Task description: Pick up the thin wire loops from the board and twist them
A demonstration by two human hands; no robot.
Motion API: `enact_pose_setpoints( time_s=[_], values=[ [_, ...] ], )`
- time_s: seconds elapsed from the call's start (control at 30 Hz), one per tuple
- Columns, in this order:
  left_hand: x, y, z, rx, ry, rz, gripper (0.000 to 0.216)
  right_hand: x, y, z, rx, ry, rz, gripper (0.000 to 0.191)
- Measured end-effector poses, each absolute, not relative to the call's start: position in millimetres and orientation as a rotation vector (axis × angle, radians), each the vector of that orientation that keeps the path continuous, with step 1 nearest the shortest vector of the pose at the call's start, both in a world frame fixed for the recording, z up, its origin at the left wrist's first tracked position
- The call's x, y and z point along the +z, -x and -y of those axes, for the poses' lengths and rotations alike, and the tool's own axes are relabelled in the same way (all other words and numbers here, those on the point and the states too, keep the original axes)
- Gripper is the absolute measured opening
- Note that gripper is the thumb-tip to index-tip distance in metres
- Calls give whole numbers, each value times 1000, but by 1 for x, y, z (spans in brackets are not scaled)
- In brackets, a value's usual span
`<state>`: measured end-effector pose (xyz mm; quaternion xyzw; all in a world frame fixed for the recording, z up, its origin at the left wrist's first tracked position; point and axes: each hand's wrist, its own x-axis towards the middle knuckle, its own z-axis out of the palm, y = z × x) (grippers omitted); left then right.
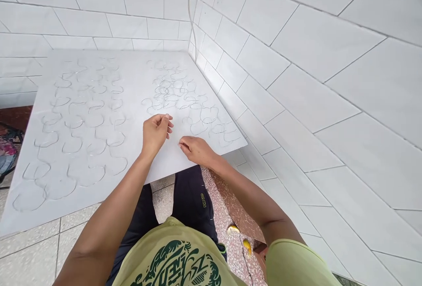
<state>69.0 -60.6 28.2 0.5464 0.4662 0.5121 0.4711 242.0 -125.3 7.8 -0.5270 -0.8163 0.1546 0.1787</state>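
Wire hooks (pixel 171 90) lie in a loose tangle on the white board (pixel 135 79), just beyond both hands. Left hand (pixel 156 131) has its fingertips (pixel 165 119) pinched together at the tangle's near edge. Can't tell if a wire's actually between them, they're too thin. Right hand (pixel 197 149) rests on the board, fingers bunched tight too. Further left, spaced-out hooks (pixel 70 145) sit in rows, well apart from the pile. Tiled wall (pixel 313 101) runs along the right.
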Motion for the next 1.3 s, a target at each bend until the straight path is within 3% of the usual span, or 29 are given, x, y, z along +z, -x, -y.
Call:
enact_pose_setpoints(
  time_s=[0.13, 0.3, 0.47, 0.77, 1.1, 1.3],
  values=[
    [10, -82, 25, 1232, -1368, -1307, 25, 11, -258, 110, 140, 1917, 2244, 16],
    [-5, -82, 22, 1243, -1580, -1372, 27, 10, -268, 91, 69, 2157, 2326, 19],
    [-10, -80, 25, 1243, -1700, -1391, 30, 5, -271, 81, -33, 2106, 2445, 28],
    [-15, -81, 24, 1213, -1712, -1402, 29, -2, -271, 80, 44, 2042, 2282, 17],
    [-19, -81, 18, 1209, -1677, -1386, 26, -1, -264, 71, 57, 2125, 2350, 23],
    [-20, -86, 20, 1209, -1734, -1374, 27, -4, -270, 73, 14, 2048, 2258, 15]
  ],
)
